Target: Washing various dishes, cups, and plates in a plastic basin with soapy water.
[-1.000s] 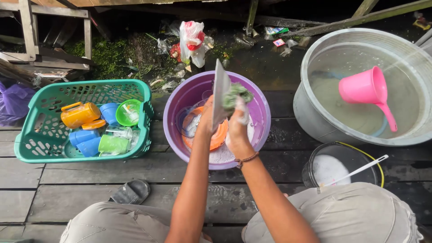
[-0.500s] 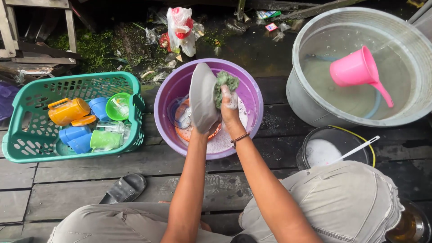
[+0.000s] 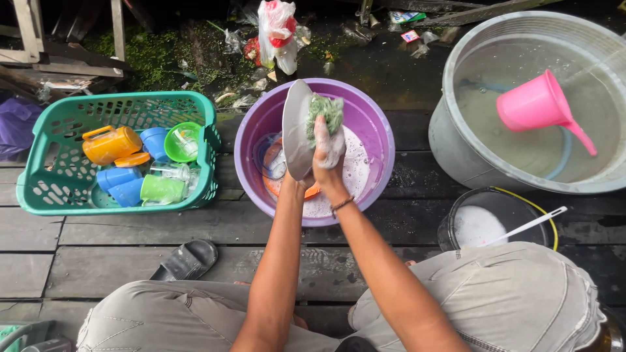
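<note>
I have my left hand (image 3: pixel 295 184) clamped on the lower rim of a pale round plate (image 3: pixel 295 133), tilted on edge over the purple plastic basin of soapy water (image 3: pixel 372 124); most of that hand sits behind the plate, so I'm judging the grip from the wrist. My right hand (image 3: pixel 327 153) is closed around a green scouring pad (image 3: pixel 326 111), pressed to the plate's face. To scrub well, I'd hold the plate steady above the basin so suds drip in, work the pad in circles out to the rim, and turn the plate bit by bit so no patch is missed
</note>
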